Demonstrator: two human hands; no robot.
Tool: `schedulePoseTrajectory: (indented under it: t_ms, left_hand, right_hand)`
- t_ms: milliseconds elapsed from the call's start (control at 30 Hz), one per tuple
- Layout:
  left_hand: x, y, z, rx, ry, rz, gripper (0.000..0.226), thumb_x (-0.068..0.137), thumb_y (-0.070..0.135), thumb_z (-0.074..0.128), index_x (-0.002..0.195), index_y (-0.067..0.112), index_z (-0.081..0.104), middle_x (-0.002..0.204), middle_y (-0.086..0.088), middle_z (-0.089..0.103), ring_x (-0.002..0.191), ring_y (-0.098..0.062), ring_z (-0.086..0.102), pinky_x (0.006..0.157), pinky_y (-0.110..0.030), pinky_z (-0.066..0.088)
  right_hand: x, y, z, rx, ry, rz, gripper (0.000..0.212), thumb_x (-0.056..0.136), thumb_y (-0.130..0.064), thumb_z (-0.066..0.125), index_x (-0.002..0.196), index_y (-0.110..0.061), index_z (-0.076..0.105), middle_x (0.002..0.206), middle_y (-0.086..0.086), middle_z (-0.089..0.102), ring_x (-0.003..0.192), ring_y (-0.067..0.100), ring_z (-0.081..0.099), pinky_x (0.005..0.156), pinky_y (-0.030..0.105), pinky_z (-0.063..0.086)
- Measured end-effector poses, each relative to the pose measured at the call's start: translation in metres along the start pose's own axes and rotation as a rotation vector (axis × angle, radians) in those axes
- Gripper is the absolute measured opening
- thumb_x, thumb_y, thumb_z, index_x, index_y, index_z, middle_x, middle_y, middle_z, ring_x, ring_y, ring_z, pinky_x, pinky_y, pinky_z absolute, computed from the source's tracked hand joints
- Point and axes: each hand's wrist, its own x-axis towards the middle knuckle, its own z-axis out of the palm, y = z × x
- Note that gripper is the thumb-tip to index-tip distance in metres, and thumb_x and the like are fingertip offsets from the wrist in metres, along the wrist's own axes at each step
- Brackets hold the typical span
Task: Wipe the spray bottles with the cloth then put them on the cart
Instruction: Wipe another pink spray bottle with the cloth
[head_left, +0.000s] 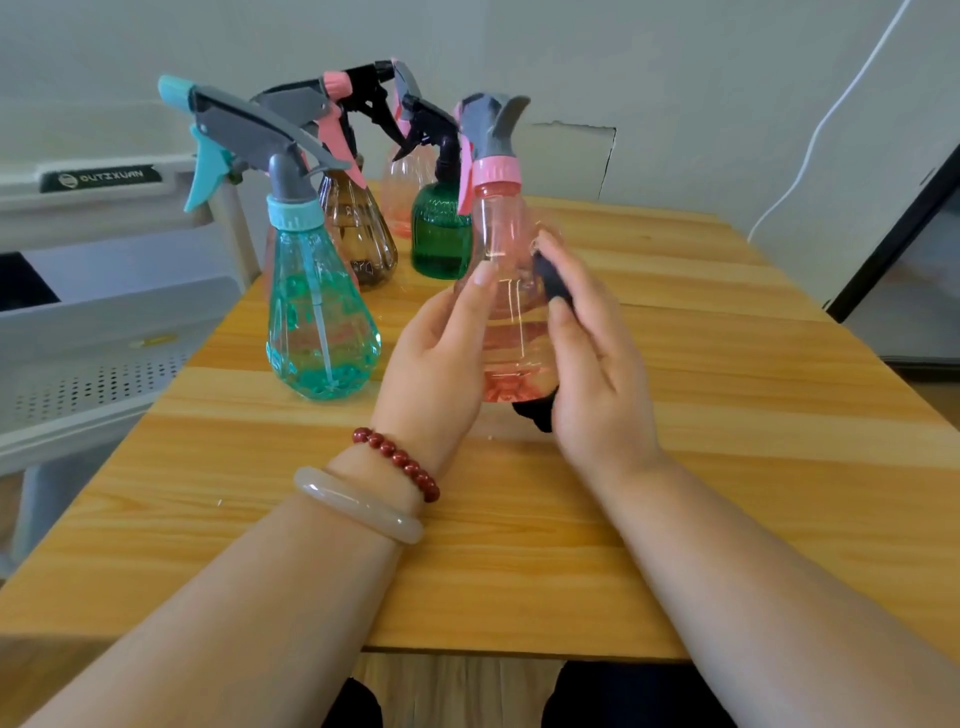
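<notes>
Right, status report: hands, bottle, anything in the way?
Left hand grips clear pink plastic spray bottle. Right hand presses dark cloth against it. Grey cart left; teal plastic spray bottle stands between.

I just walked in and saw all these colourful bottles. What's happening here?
A person is cleaning spray bottles. The left hand grips the pink spray bottle, and the right hand rubs a dark cloth against its side. Four more stand waiting on the wooden table: the teal bottle, brown bottle, green bottle and a second pink bottle at the back. No bottle shows on the grey cart at the left.
</notes>
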Motion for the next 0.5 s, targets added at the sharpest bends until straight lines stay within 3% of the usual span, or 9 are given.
schedulePoseTrajectory:
  t_ms: [67, 133, 200, 267, 333, 500]
  left_hand:
    - [0.001, 0.000, -0.002, 0.073, 0.036, 0.007, 0.029, 0.105, 0.035, 0.042, 0.106, 0.028, 0.070, 0.095, 0.006, 0.076, 0.092, -0.010, 0.071, 0.087, -0.040, 0.058]
    - [0.002, -0.002, -0.005, 0.136, 0.031, 0.026, 0.030, 0.104, 0.037, 0.042, 0.104, 0.029, 0.070, 0.095, 0.006, 0.075, 0.092, -0.010, 0.070, 0.087, -0.043, 0.057]
    - [0.003, -0.002, -0.007, 0.135, -0.001, 0.030, 0.034, 0.103, 0.043, 0.043, 0.108, 0.024, 0.071, 0.095, 0.004, 0.076, 0.090, -0.010, 0.071, 0.083, -0.037, 0.058]
    - [0.002, -0.002, -0.005, 0.085, -0.027, 0.006, 0.038, 0.101, 0.045, 0.046, 0.112, 0.017, 0.070, 0.096, 0.002, 0.076, 0.089, -0.012, 0.072, 0.082, -0.034, 0.058]
    - [0.001, -0.002, -0.002, 0.055, -0.045, 0.001, 0.040, 0.100, 0.046, 0.047, 0.115, 0.016, 0.069, 0.101, 0.000, 0.076, 0.095, -0.015, 0.072, 0.090, -0.042, 0.057]
    - [0.002, -0.001, 0.000, 0.059, -0.014, 0.026, 0.032, 0.105, 0.038, 0.042, 0.117, 0.025, 0.069, 0.105, 0.002, 0.075, 0.102, -0.014, 0.069, 0.095, -0.049, 0.053]
  right_hand:
    - [-0.006, -0.001, 0.003, -0.213, -0.058, -0.256, 0.036, 0.101, -0.009, 0.040, 0.135, -0.007, 0.054, 0.146, 0.006, 0.044, 0.143, 0.022, 0.034, 0.117, 0.039, 0.029]
    - [-0.003, -0.001, 0.007, -0.208, -0.085, -0.265, 0.035, 0.101, -0.009, 0.042, 0.133, -0.008, 0.055, 0.146, 0.013, 0.045, 0.143, 0.028, 0.035, 0.117, 0.047, 0.030]
    - [0.001, -0.002, 0.009, -0.124, -0.010, -0.137, 0.037, 0.102, -0.010, 0.039, 0.136, -0.012, 0.053, 0.144, 0.001, 0.049, 0.140, 0.013, 0.040, 0.115, 0.031, 0.033]
    - [0.005, -0.001, 0.005, 0.068, 0.025, 0.136, 0.037, 0.105, -0.015, 0.034, 0.137, -0.017, 0.053, 0.133, -0.016, 0.056, 0.127, -0.003, 0.049, 0.101, 0.015, 0.040]
    - [0.005, 0.003, -0.001, 0.114, 0.026, 0.205, 0.038, 0.105, -0.017, 0.033, 0.138, -0.018, 0.053, 0.132, -0.013, 0.059, 0.122, -0.002, 0.053, 0.096, 0.014, 0.043]
    - [0.001, 0.000, -0.004, -0.232, -0.086, -0.315, 0.036, 0.098, -0.009, 0.044, 0.133, -0.006, 0.054, 0.146, 0.012, 0.042, 0.142, 0.020, 0.036, 0.117, 0.033, 0.028]
